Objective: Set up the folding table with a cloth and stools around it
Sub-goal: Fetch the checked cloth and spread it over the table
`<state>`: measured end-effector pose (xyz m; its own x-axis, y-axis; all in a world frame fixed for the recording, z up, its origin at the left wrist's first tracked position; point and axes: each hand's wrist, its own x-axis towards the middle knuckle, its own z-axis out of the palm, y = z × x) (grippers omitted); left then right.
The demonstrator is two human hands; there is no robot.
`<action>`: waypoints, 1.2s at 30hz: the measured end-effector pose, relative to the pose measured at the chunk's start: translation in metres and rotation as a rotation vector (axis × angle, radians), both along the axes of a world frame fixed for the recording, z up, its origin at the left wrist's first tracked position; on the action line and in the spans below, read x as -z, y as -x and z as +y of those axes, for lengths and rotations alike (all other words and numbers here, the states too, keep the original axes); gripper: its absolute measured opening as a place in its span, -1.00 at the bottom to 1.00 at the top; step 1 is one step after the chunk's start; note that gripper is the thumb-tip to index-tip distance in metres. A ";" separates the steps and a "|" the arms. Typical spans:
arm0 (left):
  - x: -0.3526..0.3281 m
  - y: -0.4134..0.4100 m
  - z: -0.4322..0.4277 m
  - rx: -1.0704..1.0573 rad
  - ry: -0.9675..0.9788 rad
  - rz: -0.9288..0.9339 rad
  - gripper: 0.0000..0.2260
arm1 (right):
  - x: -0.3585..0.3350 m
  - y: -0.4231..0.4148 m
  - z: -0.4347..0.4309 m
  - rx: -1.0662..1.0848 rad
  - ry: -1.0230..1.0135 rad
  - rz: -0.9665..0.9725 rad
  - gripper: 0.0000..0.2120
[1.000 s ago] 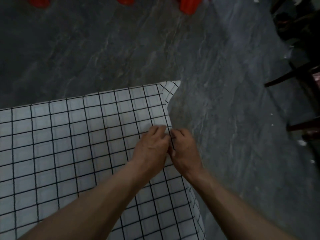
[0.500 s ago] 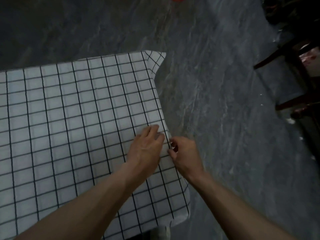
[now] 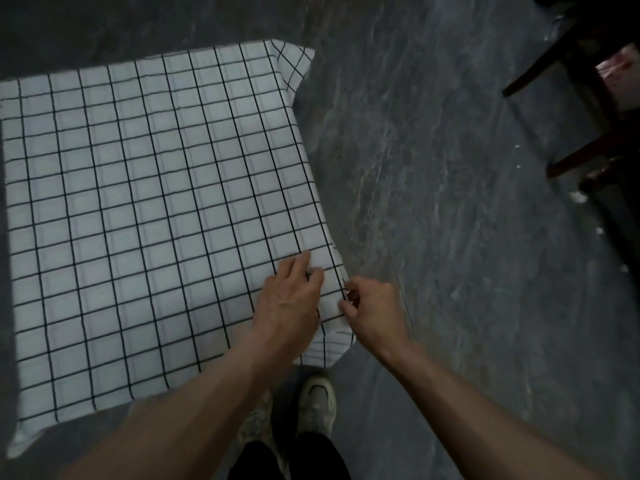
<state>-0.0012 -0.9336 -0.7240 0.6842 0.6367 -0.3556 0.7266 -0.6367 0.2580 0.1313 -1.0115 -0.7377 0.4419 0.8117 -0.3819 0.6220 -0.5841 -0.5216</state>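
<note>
Below us, our left hand (image 3: pixel 289 303) presses flat on the white grid-checked cloth (image 3: pixel 145 209) covering the table, our right hand (image 3: pixel 372 308) pinching its right edge, above grey marbled floor (image 3: pixel 433 202) with dark chair legs (image 3: pixel 561 64) nearby.

A white cloth (image 3: pixel 156 202) with a black grid lies spread flat and fills the left part of the view. Its far right corner and its near right corner hang down. The left hand (image 3: pixel 289 306) rests flat on the cloth near the right edge, with the fingers straight. Just beside it, the right hand (image 3: pixel 374 313) pinches this edge. Near the hands, a pale shoe (image 3: pixel 317 403) stands on the grey stone floor (image 3: pixel 433 202). At the far right there are dark wooden legs (image 3: pixel 581 155).
</note>
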 end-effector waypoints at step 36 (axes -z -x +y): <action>0.009 0.321 0.081 -0.676 -0.009 -0.003 -0.44 | -0.030 0.279 0.142 -0.531 -0.016 -0.056 -0.30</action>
